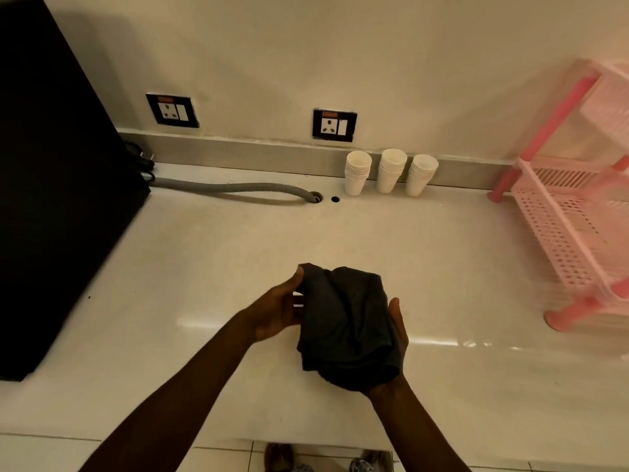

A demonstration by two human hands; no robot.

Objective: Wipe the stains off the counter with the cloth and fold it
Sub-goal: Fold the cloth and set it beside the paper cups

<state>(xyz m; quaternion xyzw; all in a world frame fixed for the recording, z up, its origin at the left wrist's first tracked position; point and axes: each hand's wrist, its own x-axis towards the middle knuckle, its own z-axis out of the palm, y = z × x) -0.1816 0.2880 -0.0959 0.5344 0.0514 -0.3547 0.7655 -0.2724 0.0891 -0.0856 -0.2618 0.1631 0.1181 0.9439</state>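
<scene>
A dark grey cloth (345, 321), bunched and loosely folded, is held above the pale glossy counter (211, 253), near its front edge. My left hand (275, 311) pinches the cloth's upper left corner with thumb and fingers. My right hand (396, 342) cups the cloth from below and from the right, and its fingers are mostly hidden under the fabric. No stains stand out on the counter except a tiny dark speck (89, 297) at the left.
A large black appliance (58, 185) fills the left side. A grey hose (238, 189) runs into a counter hole. Three stacks of white paper cups (391, 172) stand by the back wall. A pink plastic rack (571, 206) sits at the right.
</scene>
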